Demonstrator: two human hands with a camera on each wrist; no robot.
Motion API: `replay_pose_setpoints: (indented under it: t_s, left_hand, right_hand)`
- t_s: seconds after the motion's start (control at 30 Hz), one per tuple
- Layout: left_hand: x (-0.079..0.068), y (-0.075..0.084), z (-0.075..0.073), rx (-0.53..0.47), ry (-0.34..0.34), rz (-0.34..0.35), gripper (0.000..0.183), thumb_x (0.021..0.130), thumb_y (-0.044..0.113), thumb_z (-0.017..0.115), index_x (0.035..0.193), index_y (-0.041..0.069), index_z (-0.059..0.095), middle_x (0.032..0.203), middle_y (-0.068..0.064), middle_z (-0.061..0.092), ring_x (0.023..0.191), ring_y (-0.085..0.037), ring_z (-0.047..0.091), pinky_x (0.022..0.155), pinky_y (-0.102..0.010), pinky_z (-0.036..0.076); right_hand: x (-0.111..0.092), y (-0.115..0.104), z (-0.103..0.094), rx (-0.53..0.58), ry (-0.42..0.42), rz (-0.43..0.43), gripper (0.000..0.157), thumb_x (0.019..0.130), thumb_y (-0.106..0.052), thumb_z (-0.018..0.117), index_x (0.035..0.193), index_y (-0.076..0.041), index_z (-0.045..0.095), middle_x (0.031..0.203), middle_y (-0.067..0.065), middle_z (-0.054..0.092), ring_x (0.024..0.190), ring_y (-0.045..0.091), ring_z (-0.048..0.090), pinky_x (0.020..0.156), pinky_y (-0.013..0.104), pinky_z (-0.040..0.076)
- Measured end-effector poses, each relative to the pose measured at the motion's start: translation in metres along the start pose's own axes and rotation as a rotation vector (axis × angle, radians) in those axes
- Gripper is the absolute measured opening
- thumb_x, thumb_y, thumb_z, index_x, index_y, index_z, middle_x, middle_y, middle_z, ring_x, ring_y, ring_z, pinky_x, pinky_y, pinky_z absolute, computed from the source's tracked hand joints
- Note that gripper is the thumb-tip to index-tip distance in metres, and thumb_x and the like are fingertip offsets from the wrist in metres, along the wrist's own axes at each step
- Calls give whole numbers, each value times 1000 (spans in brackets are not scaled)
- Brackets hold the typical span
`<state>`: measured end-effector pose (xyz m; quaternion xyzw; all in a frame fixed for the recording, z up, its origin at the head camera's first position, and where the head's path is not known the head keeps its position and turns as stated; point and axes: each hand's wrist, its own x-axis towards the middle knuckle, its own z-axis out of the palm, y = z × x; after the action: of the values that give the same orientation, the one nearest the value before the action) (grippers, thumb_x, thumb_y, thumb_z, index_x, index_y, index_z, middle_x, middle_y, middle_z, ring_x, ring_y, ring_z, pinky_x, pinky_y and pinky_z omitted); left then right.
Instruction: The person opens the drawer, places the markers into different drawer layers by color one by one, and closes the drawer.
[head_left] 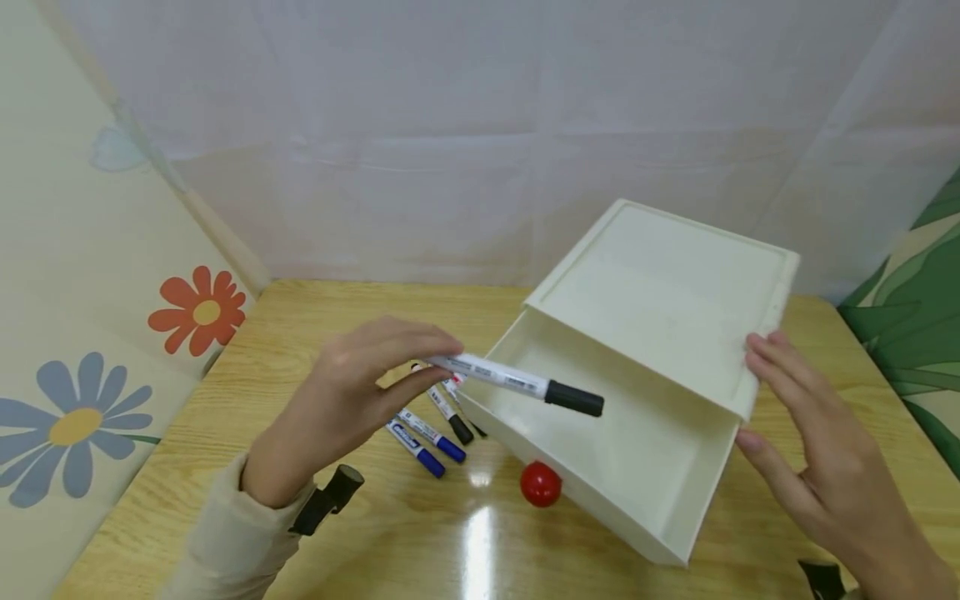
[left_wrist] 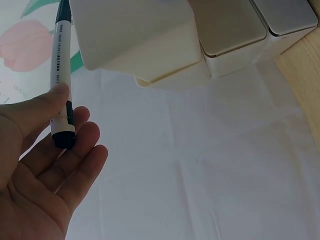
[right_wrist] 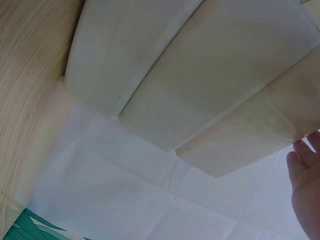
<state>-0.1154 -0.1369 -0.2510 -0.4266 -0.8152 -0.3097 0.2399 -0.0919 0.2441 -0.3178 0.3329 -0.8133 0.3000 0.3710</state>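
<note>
My left hand (head_left: 360,383) pinches a white whiteboard marker (head_left: 510,377) between thumb and fingers. The marker's black cap (head_left: 574,398) points right, above the pulled-out drawer (head_left: 600,442) of a white drawer box (head_left: 675,292). In the left wrist view the marker (left_wrist: 61,60) stands nearly upright against the thumb. My right hand (head_left: 832,450) rests its fingertips on the box's right side, the thumb lower down by the drawer opening. The right wrist view shows fingers (right_wrist: 302,155) at the box's edge. A red ball-shaped knob (head_left: 541,483) sits at the drawer's front.
Left of the drawer, several markers lie on the wooden table (head_left: 300,333), among them blue-capped markers (head_left: 416,450) and a black-capped marker (head_left: 450,415). A white cloth (head_left: 412,167) hangs behind. Flower-patterned panels (head_left: 75,250) flank the left side.
</note>
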Motion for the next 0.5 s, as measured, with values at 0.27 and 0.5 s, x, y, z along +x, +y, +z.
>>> replay_pose_setpoints:
  t_s: [0.27, 0.5]
  left_hand:
    - [3, 7, 6, 14, -40, 27, 28, 74, 7, 73, 102, 8, 69, 101, -2, 69, 96, -13, 63, 89, -14, 47]
    - [6, 10, 8, -8, -66, 29, 29, 75, 6, 72, 104, 7, 68, 103, -3, 69, 98, -13, 63, 90, -14, 47]
  right_hand:
    - [8, -11, 1, -64, 3, -23, 65, 95, -44, 42, 120, 16, 48, 132, 24, 48, 134, 24, 35, 113, 21, 25]
    - [7, -10, 2, -49, 16, -34, 63, 95, -42, 43, 119, 16, 48, 130, 25, 49, 133, 27, 37, 114, 23, 26]
